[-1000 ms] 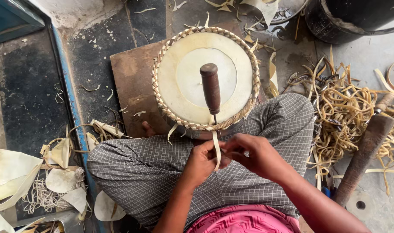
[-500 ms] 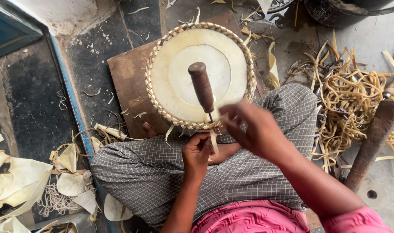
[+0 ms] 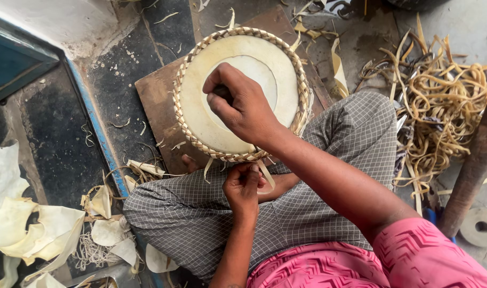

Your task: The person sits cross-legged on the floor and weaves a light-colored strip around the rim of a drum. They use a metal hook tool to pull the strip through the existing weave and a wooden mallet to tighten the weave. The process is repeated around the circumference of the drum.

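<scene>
Floor (image 3: pixel 67 122) spreads around our crossed legs, with a wooden board (image 3: pixel 155 101) carrying the round woven tray (image 3: pixel 200 114). Over its middle our right hand (image 3: pixel 243 104) closes around a dark tool handle, mostly hidden. Just below the tray's near rim, our left hand (image 3: pixel 242 186) pinches the pale strip (image 3: pixel 266 178), which runs from its fingers toward that rim.
</scene>
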